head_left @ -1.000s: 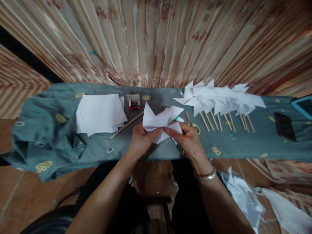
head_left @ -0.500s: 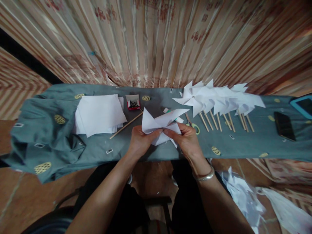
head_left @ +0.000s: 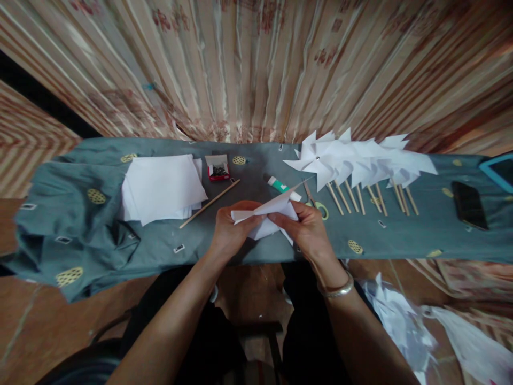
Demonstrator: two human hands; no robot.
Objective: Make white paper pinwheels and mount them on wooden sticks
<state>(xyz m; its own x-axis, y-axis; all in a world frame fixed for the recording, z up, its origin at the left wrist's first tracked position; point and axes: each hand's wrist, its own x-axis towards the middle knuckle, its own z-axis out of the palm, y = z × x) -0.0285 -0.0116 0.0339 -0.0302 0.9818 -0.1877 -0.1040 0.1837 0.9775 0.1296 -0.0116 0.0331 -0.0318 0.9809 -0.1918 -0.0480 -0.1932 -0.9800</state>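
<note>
Between my hands is a white paper pinwheel (head_left: 272,207), its blades partly folded, held just above the cloth near the front edge. My left hand (head_left: 233,227) pinches its left side, and my right hand (head_left: 302,224) pinches it from the right; both thumbs meet near the middle. The fingers behind the paper are hidden. A wooden stick (head_left: 210,203) lies left of the paper. Beyond it sits a small red box (head_left: 218,172) of dark pins, lid up. Partly behind the paper lie a green and white glue tube (head_left: 277,184) and scissors (head_left: 320,208) with pale green handles.
A stack of white paper (head_left: 164,187) lies at left. Several finished pinwheels (head_left: 352,160) on sticks overlap at the right. Farther right are a dark phone (head_left: 468,205) and a blue-edged device (head_left: 499,172). White papers in a plastic bag (head_left: 404,321) are on the floor.
The upright blade at the paper's left has been folded down toward the middle. The right-hand blade now stands more edge-on. Both hands stay in nearly the same place.
</note>
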